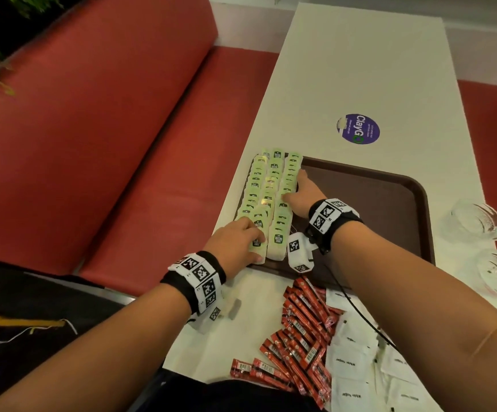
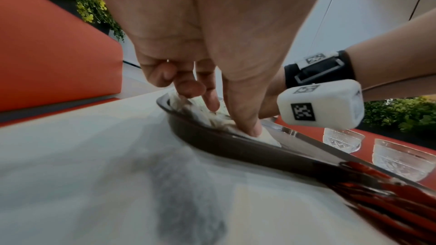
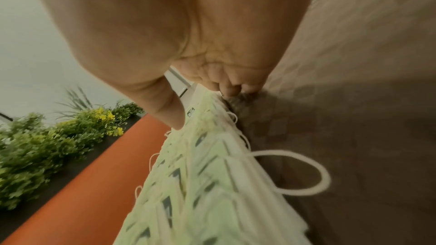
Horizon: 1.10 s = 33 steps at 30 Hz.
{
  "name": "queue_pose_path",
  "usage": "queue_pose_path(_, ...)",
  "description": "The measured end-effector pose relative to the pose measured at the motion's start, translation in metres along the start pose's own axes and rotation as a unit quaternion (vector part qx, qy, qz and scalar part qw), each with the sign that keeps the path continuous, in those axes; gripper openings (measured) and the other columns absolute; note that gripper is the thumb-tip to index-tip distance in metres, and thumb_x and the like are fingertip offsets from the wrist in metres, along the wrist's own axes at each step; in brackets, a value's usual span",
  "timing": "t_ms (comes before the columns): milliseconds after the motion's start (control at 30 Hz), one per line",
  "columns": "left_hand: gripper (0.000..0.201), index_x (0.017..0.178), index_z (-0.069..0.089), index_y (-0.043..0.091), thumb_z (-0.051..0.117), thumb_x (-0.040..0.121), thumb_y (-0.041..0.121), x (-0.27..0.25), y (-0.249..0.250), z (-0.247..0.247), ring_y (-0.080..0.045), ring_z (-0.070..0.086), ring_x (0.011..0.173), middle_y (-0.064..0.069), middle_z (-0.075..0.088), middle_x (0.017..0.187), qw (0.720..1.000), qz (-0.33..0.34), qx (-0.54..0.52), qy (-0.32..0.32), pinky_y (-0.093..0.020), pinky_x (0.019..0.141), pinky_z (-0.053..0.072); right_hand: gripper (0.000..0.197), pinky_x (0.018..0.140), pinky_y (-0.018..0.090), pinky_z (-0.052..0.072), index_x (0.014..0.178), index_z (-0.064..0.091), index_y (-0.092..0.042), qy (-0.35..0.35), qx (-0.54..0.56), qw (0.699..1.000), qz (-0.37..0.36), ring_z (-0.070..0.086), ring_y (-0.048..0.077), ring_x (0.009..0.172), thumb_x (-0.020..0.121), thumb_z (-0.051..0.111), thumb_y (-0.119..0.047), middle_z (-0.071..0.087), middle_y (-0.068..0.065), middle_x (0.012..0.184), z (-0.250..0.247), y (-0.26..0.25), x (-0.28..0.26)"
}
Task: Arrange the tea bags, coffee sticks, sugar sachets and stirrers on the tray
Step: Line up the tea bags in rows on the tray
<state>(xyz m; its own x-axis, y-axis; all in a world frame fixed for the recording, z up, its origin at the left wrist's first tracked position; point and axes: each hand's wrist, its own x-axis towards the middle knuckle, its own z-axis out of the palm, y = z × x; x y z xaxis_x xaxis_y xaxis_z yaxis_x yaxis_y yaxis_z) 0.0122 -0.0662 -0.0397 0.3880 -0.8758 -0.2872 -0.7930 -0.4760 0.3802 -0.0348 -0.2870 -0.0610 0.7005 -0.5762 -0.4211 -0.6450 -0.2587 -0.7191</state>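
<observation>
Green tea bags [image 1: 271,197] lie in three overlapping rows on the left part of a brown tray [image 1: 375,197]. My left hand [image 1: 254,243] presses thumb and fingers down on the nearest bags at the tray's front left corner; the left wrist view shows this hand [image 2: 232,116] on the bags [image 2: 266,137]. My right hand [image 1: 297,185] lies with straight fingers along the right side of the right row, its edge against the bags. In the right wrist view the hand [image 3: 212,90] meets the tea bag row [image 3: 200,174] on the tray [image 3: 354,137]. I see no stirrers.
Red coffee sticks [image 1: 300,331] and white sugar sachets [image 1: 351,358] lie heaped on the white table in front of the tray. Two glass bowls [image 1: 476,221] stand at the table's right edge. A red bench [image 1: 107,144] runs along the left. A purple sticker [image 1: 358,128] lies beyond the tray.
</observation>
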Motion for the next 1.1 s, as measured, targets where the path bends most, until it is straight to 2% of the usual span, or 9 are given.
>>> queue_pose_path(133, 0.042, 0.123, 0.062, 0.027, 0.073, 0.084, 0.041, 0.001, -0.003, 0.001, -0.019, 0.051, 0.115, 0.006, 0.051, 0.126, 1.000, 0.004, -0.006, -0.009, -0.037, 0.096, 0.044, 0.069, 0.081, 0.031, 0.047, 0.152, 0.028, -0.015, 0.011, 0.031, 0.999, 0.004, 0.060, 0.022, 0.104, 0.091, 0.061, -0.011, 0.060, 0.006, 0.130, -0.005, -0.006, 0.010)
queue_pose_path(300, 0.043, 0.124, 0.062, 0.028, 0.073, 0.084, 0.040, 0.003, -0.004, 0.000, -0.019, 0.050, 0.115, 0.007, 0.051, 0.124, 1.000, 0.015, -0.004, -0.016, -0.040, 0.096, 0.043, 0.065, 0.078, 0.026, 0.043, 0.151, 0.032, -0.013, 0.005, 0.024, 1.000, -0.015, 0.056, 0.018, 0.107, 0.092, 0.060, -0.010, 0.053, -0.002, 0.124, -0.002, -0.010, 0.020)
queue_pose_path(400, 0.044, 0.125, 0.062, 0.028, 0.073, 0.084, 0.040, 0.003, -0.005, 0.000, -0.018, 0.050, 0.116, 0.007, 0.051, 0.124, 1.000, 0.018, -0.001, -0.016, -0.039, 0.097, 0.043, 0.060, 0.068, 0.022, 0.044, 0.147, 0.037, -0.014, 0.012, 0.026, 0.999, -0.021, 0.058, 0.020, 0.101, 0.092, 0.060, -0.009, 0.058, -0.001, 0.118, 0.000, -0.010, 0.023)
queue_pose_path(500, 0.044, 0.125, 0.061, 0.028, 0.073, 0.085, 0.040, 0.003, -0.006, 0.000, -0.018, 0.049, 0.116, 0.007, 0.050, 0.124, 1.000, 0.020, 0.000, -0.017, -0.038, 0.097, 0.042, 0.062, 0.075, 0.028, 0.045, 0.148, 0.032, -0.013, 0.039, 0.064, 0.997, -0.008, 0.060, 0.024, 0.102, 0.093, 0.061, -0.008, 0.055, -0.002, 0.110, -0.002, -0.010, 0.025)
queue_pose_path(567, 0.043, 0.125, 0.061, 0.028, 0.073, 0.085, 0.040, 0.003, -0.006, -0.001, -0.018, 0.049, 0.115, 0.007, 0.050, 0.123, 1.000, 0.020, 0.003, -0.018, -0.038, 0.097, 0.042, 0.071, 0.076, 0.030, 0.044, 0.153, 0.025, -0.012, 0.048, 0.082, 0.996, 0.007, 0.059, 0.023, 0.102, 0.092, 0.062, -0.009, 0.057, 0.001, 0.116, -0.003, -0.011, 0.029)
queue_pose_path(767, 0.044, 0.124, 0.062, 0.028, 0.074, 0.084, 0.039, 0.005, -0.005, -0.002, -0.018, 0.050, 0.115, 0.007, 0.051, 0.123, 1.000, 0.022, 0.007, -0.019, -0.038, 0.096, 0.043, 0.064, 0.079, 0.030, 0.044, 0.147, 0.036, -0.012, 0.051, 0.097, 0.994, 0.011, 0.063, 0.027, 0.108, 0.089, 0.064, -0.008, 0.063, 0.005, 0.117, -0.001, -0.014, 0.036)
queue_pose_path(833, 0.044, 0.124, 0.062, 0.028, 0.074, 0.083, 0.040, 0.005, -0.005, -0.002, -0.018, 0.050, 0.115, 0.006, 0.051, 0.123, 1.000, 0.023, 0.009, -0.019, -0.039, 0.096, 0.043, 0.062, 0.079, 0.029, 0.042, 0.147, 0.037, -0.012, 0.051, 0.080, 0.995, 0.009, 0.061, 0.025, 0.108, 0.091, 0.062, -0.008, 0.058, 0.001, 0.114, -0.001, -0.017, 0.034)
queue_pose_path(933, 0.044, 0.124, 0.062, 0.029, 0.074, 0.083, 0.042, 0.006, -0.006, -0.002, -0.018, 0.050, 0.115, 0.007, 0.051, 0.123, 0.999, 0.024, 0.011, -0.018, -0.039, 0.096, 0.043, 0.071, 0.081, 0.028, 0.040, 0.156, 0.024, -0.013, 0.038, 0.052, 0.998, 0.009, 0.051, 0.016, 0.103, 0.094, 0.059, -0.008, 0.045, -0.003, 0.115, -0.003, -0.021, 0.028)
queue_pose_path(1100, 0.040, 0.125, 0.061, 0.029, 0.069, 0.088, 0.041, 0.002, -0.009, -0.008, -0.015, 0.049, 0.117, 0.009, 0.052, 0.125, 0.999, 0.033, 0.001, -0.002, -0.038, 0.099, 0.042, 0.055, 0.079, 0.029, 0.044, 0.143, 0.044, -0.013, 0.040, 0.047, 0.998, -0.011, 0.062, 0.025, 0.107, 0.091, 0.059, -0.005, 0.062, 0.003, 0.118, -0.008, -0.022, 0.023)
